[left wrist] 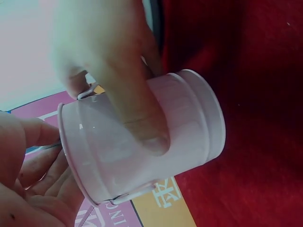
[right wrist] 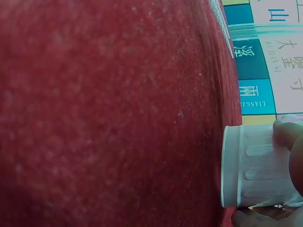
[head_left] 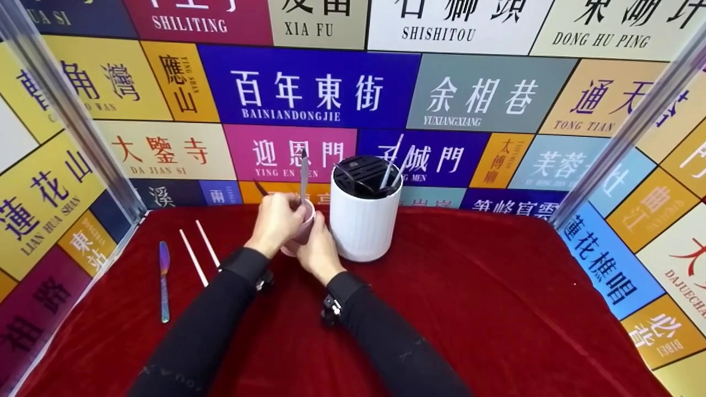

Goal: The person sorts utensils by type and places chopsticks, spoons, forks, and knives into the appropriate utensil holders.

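A small pale pink bucket point(left wrist: 189, 123) with a handle stands above the red cloth, left of the white utensil holder point(head_left: 365, 226). My right hand point(head_left: 320, 251) grips its side, thumb along the wall. My left hand point(head_left: 278, 220) is at the bucket's rim, its fingers around a silver knife-like utensil point(head_left: 304, 173) that points upward; the fingers partly hide its lower end. A dark pointed tip point(head_left: 260, 187) shows beyond the left hand, the rest of it hidden. The right wrist view shows the ribbed white holder close to right-hand fingers point(right wrist: 289, 135).
A rainbow-coloured knife point(head_left: 164, 281) and two white chopsticks point(head_left: 193, 256) lie on the red cloth point(head_left: 485, 309) at left. The holder's black slotted top carries several utensils, including a pale stick point(head_left: 392, 162). Printed panels and clear posts point(head_left: 623, 127) enclose the table.
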Available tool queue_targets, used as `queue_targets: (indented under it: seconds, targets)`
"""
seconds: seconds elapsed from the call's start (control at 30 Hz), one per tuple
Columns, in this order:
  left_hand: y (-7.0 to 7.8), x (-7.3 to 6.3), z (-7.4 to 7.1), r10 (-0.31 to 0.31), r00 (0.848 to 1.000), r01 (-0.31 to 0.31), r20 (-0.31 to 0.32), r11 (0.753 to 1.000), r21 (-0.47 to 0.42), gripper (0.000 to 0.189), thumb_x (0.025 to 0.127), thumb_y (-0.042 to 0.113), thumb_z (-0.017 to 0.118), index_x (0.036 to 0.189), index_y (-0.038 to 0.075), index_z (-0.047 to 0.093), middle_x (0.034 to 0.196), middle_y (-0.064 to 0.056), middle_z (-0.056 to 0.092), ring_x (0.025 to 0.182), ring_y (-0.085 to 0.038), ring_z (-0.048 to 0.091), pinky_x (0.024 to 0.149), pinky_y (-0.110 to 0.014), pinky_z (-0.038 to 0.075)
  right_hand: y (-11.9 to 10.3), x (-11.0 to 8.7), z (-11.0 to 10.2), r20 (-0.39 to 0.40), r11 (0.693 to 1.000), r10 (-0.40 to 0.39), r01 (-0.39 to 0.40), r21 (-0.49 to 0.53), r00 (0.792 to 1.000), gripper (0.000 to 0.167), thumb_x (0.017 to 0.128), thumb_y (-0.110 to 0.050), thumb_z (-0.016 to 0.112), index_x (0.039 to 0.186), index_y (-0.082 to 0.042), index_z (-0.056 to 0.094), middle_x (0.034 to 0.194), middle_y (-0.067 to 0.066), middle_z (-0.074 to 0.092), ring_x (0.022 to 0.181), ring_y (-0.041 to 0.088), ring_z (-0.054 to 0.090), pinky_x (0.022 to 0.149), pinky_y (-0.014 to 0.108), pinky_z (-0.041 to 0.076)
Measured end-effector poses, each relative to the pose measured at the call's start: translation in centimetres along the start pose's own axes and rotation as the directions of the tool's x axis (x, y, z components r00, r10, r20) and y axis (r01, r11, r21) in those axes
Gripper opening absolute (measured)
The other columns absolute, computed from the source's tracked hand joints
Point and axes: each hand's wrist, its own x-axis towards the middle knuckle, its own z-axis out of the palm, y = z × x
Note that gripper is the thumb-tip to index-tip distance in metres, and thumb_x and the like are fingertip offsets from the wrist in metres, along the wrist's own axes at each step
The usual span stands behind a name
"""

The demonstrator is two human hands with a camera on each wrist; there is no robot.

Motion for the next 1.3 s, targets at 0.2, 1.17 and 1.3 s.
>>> queue_targets:
  seconds: [0.2,1.17,1.3]
  targets:
    - [0.13,-0.27,0.16,0.062,0.998,-0.063,0.033,0.997,0.049,0.017,0.1,0.02,0.077,0.097,0.007,0.088,0.098,-0.017,0.084,0.096,-0.043,0.078,0.09,-0.054,0.062,0.25,0.02,0.08,0.004,1.0,0.001,-0.001,-0.013,1.0,0.097,0.085,-0.031,0.094,0.16,-0.001,0.04,0.151,0.025,0.065,0.137,0.04,0.068,0.12,0.047,0.053]
    - [0.43,-0.81,-0.3,0.093,0.996,-0.093,-0.003,0.996,0.01,0.016,0.099,0.011,0.076,0.107,0.004,0.088,0.105,-0.021,0.084,0.097,-0.046,0.073,0.09,-0.055,0.062,0.18,-0.12,-0.26,0.008,1.0,-0.01,0.01,-0.023,1.0,0.096,0.088,-0.028,0.091,0.162,0.0,0.039,0.153,0.025,0.064,0.14,0.039,0.066,0.123,0.045,0.051]
    - [0.57,-1.0,-0.72,0.099,0.995,-0.099,-0.024,0.995,0.006,0.017,0.099,0.012,0.076,0.109,0.003,0.087,0.106,-0.02,0.084,0.098,-0.045,0.073,0.092,-0.055,0.062,0.15,-0.14,-0.2,0.008,1.0,-0.009,0.009,-0.007,1.0,0.097,0.087,-0.033,0.094,0.161,-0.001,0.04,0.151,0.024,0.065,0.139,0.038,0.067,0.122,0.045,0.052]
